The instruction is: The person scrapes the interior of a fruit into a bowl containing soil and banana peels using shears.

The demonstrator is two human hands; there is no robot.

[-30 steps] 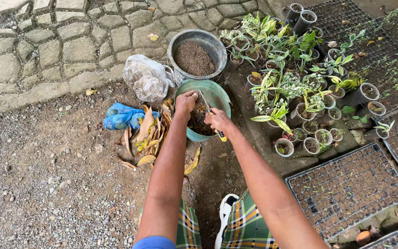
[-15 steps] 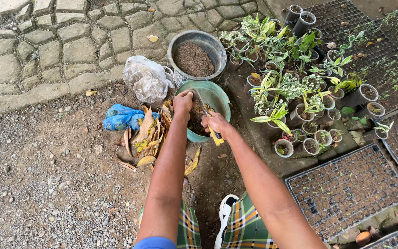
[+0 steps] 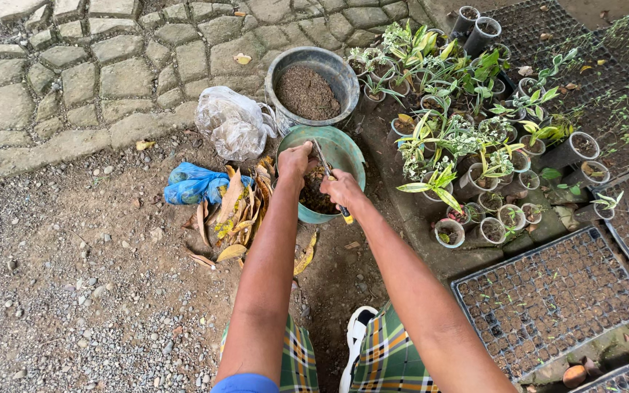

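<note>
Head view: your left hand is curled over the rim of the green bucket, steadying it. Your right hand is closed round a yellow-handled tool, working the dark soil inside. Looks like mid-loosening; keep the bucket braced. Grey soil bucket just behind, potted seedlings crowd the right, dry leaves left.

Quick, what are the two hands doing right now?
Left hand: closed, gripping the rim of the green pot.
Right hand: closed around a thin tool with a yellow handle.
</note>
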